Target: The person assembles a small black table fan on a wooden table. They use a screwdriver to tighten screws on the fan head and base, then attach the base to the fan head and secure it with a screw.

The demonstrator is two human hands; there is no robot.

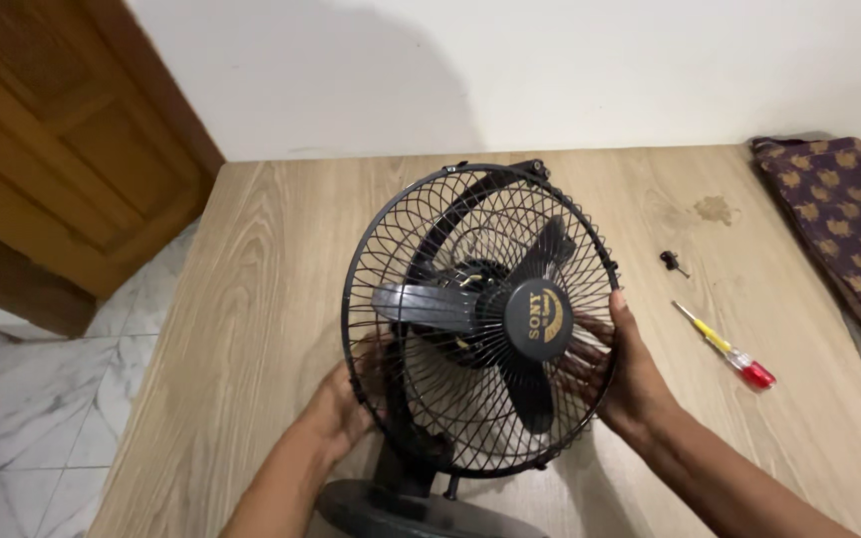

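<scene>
Gripping a small black table fan [480, 319] from both sides, near the front edge of a light wood-grain table [251, 299]. Left hand [336, 408] clasped on the lower left rim of the round wire guard [391, 239], fingers partly hidden behind the mesh. Right hand [630, 374] wrapped around the right rim, thumb up along the wire. Fan standing upright on its dark round base [401, 513], guard tilted slightly back, three black blades [421, 304] and a round hub cap [538, 319] visible through the mesh. Well apart to the right, lying on the table: a yellow-shafted screwdriver with a red handle [727, 349] and a small black screw [672, 262]. Patterned dark cloth [849, 219] at the far right edge.
</scene>
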